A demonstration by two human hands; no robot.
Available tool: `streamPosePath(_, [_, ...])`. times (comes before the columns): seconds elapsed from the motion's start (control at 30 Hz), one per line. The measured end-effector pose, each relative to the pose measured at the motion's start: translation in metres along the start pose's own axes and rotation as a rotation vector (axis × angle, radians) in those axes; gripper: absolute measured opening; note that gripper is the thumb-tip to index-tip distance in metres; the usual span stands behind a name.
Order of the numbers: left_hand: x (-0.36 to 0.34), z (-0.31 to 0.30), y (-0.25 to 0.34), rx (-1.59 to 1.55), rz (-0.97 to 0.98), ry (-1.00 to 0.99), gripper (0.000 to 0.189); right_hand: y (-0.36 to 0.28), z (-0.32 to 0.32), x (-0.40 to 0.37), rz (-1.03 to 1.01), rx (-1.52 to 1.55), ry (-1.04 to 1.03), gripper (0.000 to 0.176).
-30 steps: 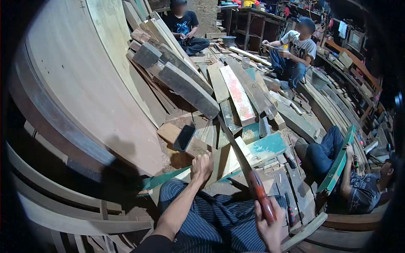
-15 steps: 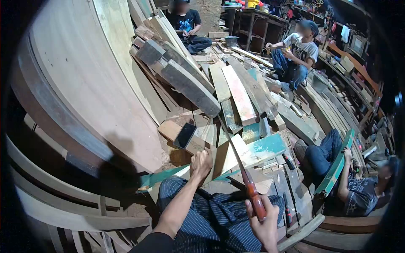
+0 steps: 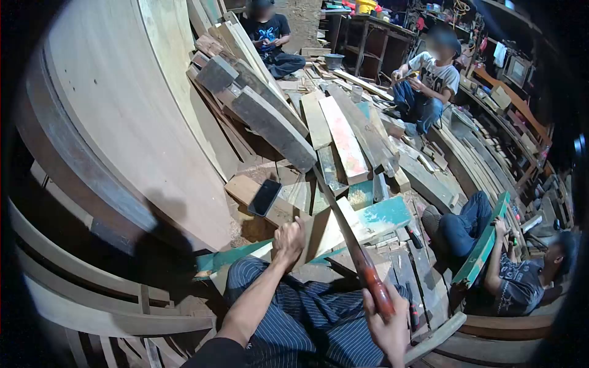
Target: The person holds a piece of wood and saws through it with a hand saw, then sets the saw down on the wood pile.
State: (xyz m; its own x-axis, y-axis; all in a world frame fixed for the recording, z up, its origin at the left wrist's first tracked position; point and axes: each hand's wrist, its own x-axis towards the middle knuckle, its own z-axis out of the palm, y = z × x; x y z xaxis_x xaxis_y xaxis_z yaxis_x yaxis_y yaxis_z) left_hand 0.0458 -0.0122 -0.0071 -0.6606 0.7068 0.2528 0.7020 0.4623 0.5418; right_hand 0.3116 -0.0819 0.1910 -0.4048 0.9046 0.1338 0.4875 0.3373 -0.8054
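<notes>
My right hand (image 3: 391,319) is closed around the reddish-brown wooden handle of a long tool (image 3: 348,236), whose thin dark shaft points up and away over the boards. My left hand (image 3: 288,242) is a closed fist beside a pale wooden block (image 3: 317,235); whatever it may hold is hidden. Just beyond that fist, a black phone (image 3: 265,197) lies on a light wooden piece (image 3: 243,189). A board with green paint (image 3: 384,218) extends to the right of the pale block. Striped trousers (image 3: 307,319) cover my legs beneath both hands.
Stacked planks (image 3: 343,138) rise ahead, with large curved panels (image 3: 123,110) on the left. Two people sit at the back (image 3: 270,37) and back right (image 3: 432,80). A third person (image 3: 521,282) at the right holds a green board (image 3: 485,245). A red-handled tool (image 3: 413,314) lies near my right hand.
The tool in my right hand has turned slightly, and its shaft looks broader. My left thumb now sticks up a little. The view has shifted slightly.
</notes>
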Motion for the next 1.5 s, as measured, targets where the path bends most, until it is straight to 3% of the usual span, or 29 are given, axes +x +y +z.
streamPosePath(0.03, [-0.005,0.003,-0.001,-0.018,0.008,0.004,0.062,0.000,0.013,0.013,0.016,0.068,-0.015,0.019])
streamPosePath(0.1, [-0.010,0.010,-0.004,-0.052,0.027,0.018,0.062,0.026,0.050,0.044,-0.147,0.070,0.082,0.022])
streamPosePath(0.13, [-0.008,0.010,-0.005,-0.002,0.018,-0.064,0.059,0.026,0.058,0.054,-0.130,0.056,0.079,0.022])
streamPosePath(0.27, [-0.007,0.024,-0.012,0.118,0.121,-0.002,0.052,0.010,0.064,0.075,-0.126,-0.006,0.090,0.022])
streamPosePath(0.3, [-0.017,0.023,-0.017,0.177,0.241,0.065,0.032,0.008,0.063,0.070,-0.125,-0.019,0.091,0.022])
streamPosePath(0.33, [-0.023,0.021,-0.023,0.233,0.364,0.143,0.025,0.019,0.063,0.067,-0.075,0.078,0.046,0.022])
streamPosePath(0.37, [-0.022,0.020,-0.026,0.289,0.486,0.232,0.037,0.019,0.060,0.061,-0.094,0.063,0.053,0.021])
streamPosePath(0.4, [-0.017,0.027,-0.027,0.196,0.386,0.164,0.026,0.015,0.053,0.051,-0.110,0.049,0.059,0.021])
streamPosePath(0.43, [-0.011,0.028,-0.026,0.107,0.281,0.108,0.029,0.011,0.044,0.039,-0.077,0.025,0.043,0.020])
streamPosePath(0.5, [0.001,0.026,-0.014,-0.050,0.041,-0.079,0.048,0.003,0.022,0.012,0.045,-0.036,-0.011,0.018])
streamPosePath(0.53, [0.000,0.012,-0.004,-0.080,0.022,-0.062,0.052,-0.003,0.010,-0.003,-0.020,-0.114,0.012,0.017])
streamPosePath(0.57, [0.000,0.012,-0.003,-0.065,0.002,-0.064,0.053,0.001,-0.001,-0.027,-0.105,-0.456,0.069,0.016])
streamPosePath(0.63, [0.001,0.018,-0.005,-0.035,-0.036,-0.064,0.055,-0.012,-0.026,-0.043,-0.034,0.005,-0.009,0.016])
streamPosePath(0.67, [0.000,0.024,-0.008,0.003,0.022,0.071,0.057,-0.012,-0.032,-0.048,-0.006,0.015,0.011,0.017])
streamPosePath(0.77, [-0.001,0.028,-0.010,0.003,0.047,0.094,0.058,-0.003,-0.032,-0.052,-0.021,0.018,0.062,0.025])
streamPosePath(0.87, [-0.003,0.020,-0.007,-0.017,0.059,0.004,0.056,-0.005,-0.021,-0.040,-0.036,0.041,0.059,0.022])
streamPosePath(0.9, [-0.005,0.017,-0.007,-0.028,0.064,-0.025,0.056,0.010,-0.011,-0.034,0.101,-0.006,0.043,0.017])
streamPosePath(0.97, [-0.009,0.004,0.005,-0.020,-0.092,-0.165,0.060,0.034,0.026,0.007,0.040,0.123,0.103,0.017])
streamPosePath(1.0, [-0.008,0.010,0.000,-0.016,-0.042,-0.181,0.059,0.046,0.045,0.028,-0.041,0.063,0.119,0.017])
streamPosePath(1.03, [-0.008,0.017,-0.006,-0.016,0.006,-0.194,0.059,0.060,0.068,0.050,-0.093,0.237,0.141,0.019])
streamPosePath(1.07, [-0.006,0.019,-0.007,0.034,0.011,-0.186,0.052,0.055,0.079,0.068,-0.066,0.184,0.144,0.021])
streamPosePath(1.1, [-0.006,0.023,-0.013,0.075,0.087,-0.116,0.049,0.051,0.085,0.079,-0.141,0.053,0.168,0.021])
streamPosePath(1.17, [-0.013,0.035,-0.021,0.150,0.227,0.016,0.042,0.024,0.075,0.085,-0.077,0.019,0.029,0.020])
streamPosePath(1.2, [-0.009,0.029,-0.012,-0.021,0.133,0.044,0.045,0.023,0.072,0.082,-0.089,0.017,0.062,0.021])
streamPosePath(1.27, [-0.011,0.044,-0.021,-0.011,0.162,0.132,0.044,0.034,0.070,0.071,-0.096,0.098,0.136,0.023])
streamPosePath(1.3, [-0.010,0.048,-0.025,-0.007,0.175,0.184,0.043,0.033,0.063,0.058,0.025,0.247,0.116,0.023])
streamPosePath(1.37, [-0.003,0.020,-0.011,-0.008,0.140,0.042,0.041,0.019,0.030,0.025,0.127,0.109,0.035,0.021])
streamPosePath(1.43, [-0.004,0.011,-0.006,-0.013,0.121,-0.056,0.041,-0.001,-0.003,-0.009,0.066,-0.031,0.008,0.020])
streamPosePath(1.5, [-0.005,0.017,-0.010,-0.018,0.118,-0.045,0.043,0.015,-0.025,-0.047,0.166,0.087,0.043,0.026])
